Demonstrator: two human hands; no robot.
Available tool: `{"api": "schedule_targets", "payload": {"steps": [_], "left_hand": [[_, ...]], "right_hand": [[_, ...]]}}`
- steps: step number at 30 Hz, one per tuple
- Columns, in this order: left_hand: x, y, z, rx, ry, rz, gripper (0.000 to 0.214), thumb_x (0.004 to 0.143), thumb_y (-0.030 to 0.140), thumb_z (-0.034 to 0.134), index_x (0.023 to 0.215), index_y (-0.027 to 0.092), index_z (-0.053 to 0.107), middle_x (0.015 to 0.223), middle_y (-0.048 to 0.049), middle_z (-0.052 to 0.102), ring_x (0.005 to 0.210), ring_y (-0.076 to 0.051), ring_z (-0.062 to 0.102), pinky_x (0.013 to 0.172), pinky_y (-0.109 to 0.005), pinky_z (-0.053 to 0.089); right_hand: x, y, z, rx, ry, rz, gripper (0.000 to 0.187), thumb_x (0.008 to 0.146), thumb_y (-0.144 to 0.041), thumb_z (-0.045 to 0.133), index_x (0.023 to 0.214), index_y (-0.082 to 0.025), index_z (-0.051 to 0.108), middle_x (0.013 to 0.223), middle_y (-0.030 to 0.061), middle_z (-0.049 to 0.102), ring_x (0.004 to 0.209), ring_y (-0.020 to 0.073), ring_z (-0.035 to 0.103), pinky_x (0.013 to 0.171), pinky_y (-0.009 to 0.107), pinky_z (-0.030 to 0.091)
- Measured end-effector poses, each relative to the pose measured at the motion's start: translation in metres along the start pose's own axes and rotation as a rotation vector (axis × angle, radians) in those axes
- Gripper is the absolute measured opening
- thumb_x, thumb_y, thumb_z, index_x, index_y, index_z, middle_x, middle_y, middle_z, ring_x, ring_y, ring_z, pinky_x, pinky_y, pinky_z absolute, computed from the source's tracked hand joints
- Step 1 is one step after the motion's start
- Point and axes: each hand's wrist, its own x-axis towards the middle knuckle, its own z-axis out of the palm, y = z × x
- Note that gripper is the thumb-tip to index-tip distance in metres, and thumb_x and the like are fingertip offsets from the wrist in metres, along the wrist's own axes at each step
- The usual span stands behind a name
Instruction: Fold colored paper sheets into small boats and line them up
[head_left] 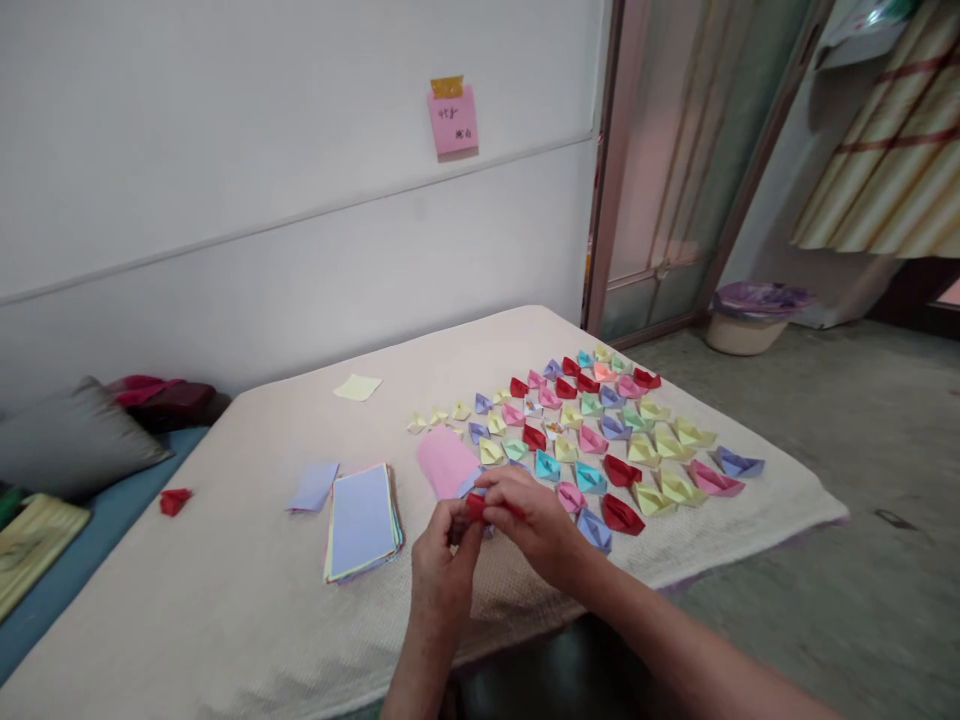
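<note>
At far left a grey cushion (71, 440) lies on a blue mat, with a red scrap (174, 500) near it. On the cloth-covered table (225, 600) a lilac sheet (313, 486) lies just beside a paper stack (362, 522); a yellow note (358, 387) lies further back. The left hand (442, 570) and right hand (536, 525) meet above the table's near edge, both closed with fingertips pinching one small red paper (480, 508) between them. A pink sheet (444, 460) lies just behind the hands. Right of them, rows of folded paper boats (600, 430) in many colours cover the cloth. A basin (754, 318) stands on the floor at far right
</note>
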Motion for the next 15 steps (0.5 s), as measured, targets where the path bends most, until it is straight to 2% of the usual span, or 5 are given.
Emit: {"api": "schedule_targets", "payload": {"steps": [4,6,9,12,15], "left_hand": [[0.001,0.005,-0.002,-0.377,-0.038,-0.135,0.028,0.084,0.035,0.055,0.106,0.018,0.059,0.069,0.0005,0.057,0.061,-0.01,0.047,0.059,-0.022,0.037],[0.001,0.006,-0.001,-0.53,-0.079,-0.195,0.031,0.086,0.034,0.052,0.11,0.016,0.059,0.071,-0.0006,0.056,0.057,-0.008,0.045,0.055,-0.021,0.035],[0.001,0.005,0.0,-0.661,-0.161,-0.249,0.027,0.084,0.028,0.056,0.106,0.014,0.062,0.076,-0.002,0.057,0.056,-0.007,0.044,0.052,-0.02,0.033],[0.001,0.002,-0.001,-0.718,-0.163,-0.263,0.017,0.081,0.022,0.06,0.096,0.015,0.063,0.075,-0.0007,0.057,0.057,-0.007,0.044,0.051,-0.02,0.032],[0.001,0.0,-0.004,-0.748,-0.159,-0.26,0.003,0.078,0.016,0.063,0.08,0.014,0.062,0.072,-0.0008,0.058,0.061,-0.008,0.049,0.057,-0.02,0.035]], "right_hand": [[0.004,0.0,-0.005,0.367,-0.103,0.207,0.015,0.082,-0.018,0.057,0.068,-0.017,0.062,0.106,0.008,0.059,0.106,0.0221,0.052,0.09,0.033,0.037],[0.004,0.0,-0.005,0.521,-0.148,0.276,0.018,0.081,-0.02,0.058,0.065,-0.016,0.061,0.104,0.0077,0.06,0.106,0.0226,0.052,0.09,0.034,0.036],[0.002,0.002,0.0,0.689,-0.162,0.346,0.019,0.079,-0.022,0.061,0.062,-0.016,0.061,0.098,0.0068,0.061,0.102,0.0226,0.052,0.089,0.033,0.037],[0.0,0.004,0.005,0.778,-0.182,0.41,0.019,0.078,-0.022,0.062,0.061,-0.015,0.062,0.096,0.0071,0.062,0.095,0.0221,0.054,0.085,0.033,0.038],[0.0,0.004,0.007,0.844,-0.187,0.455,0.019,0.076,-0.02,0.063,0.059,-0.015,0.063,0.098,0.0074,0.062,0.092,0.0214,0.054,0.081,0.033,0.039]]}}
